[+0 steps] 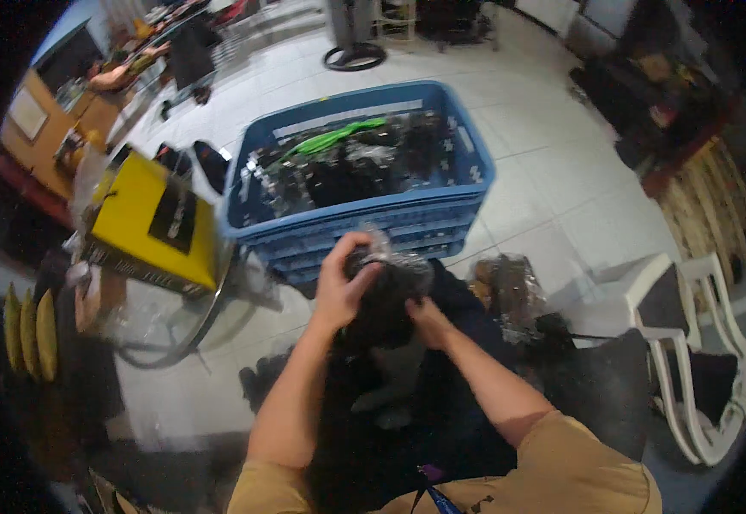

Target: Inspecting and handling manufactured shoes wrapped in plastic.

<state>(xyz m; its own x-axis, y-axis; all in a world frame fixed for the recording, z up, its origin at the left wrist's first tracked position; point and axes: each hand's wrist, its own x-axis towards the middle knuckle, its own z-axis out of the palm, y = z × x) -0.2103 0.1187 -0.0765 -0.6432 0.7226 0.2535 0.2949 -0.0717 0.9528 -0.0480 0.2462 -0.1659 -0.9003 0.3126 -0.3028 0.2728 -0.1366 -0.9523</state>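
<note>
Both of my hands are on a dark item in clear, crinkled plastic wrap (405,276), held over my lap just in front of the blue basket. My left hand (344,281) is closed on its upper left part, with the thumb across the front. Lower on the right side, my right hand (428,322) grips the same bundle; some of its fingers are hidden. The blue plastic basket (364,206) has slotted sides and holds several dark plastic-wrapped items (338,176). A bright green strip (334,139) lies on top of them.
A yellow and black box (154,223) stands on a round glass table (167,343) to my left. At right, a plastic-wrapped brownish package (514,295) sits beside my leg, near a white plastic chair (720,360). A black-based stand (354,56) is beyond the basket.
</note>
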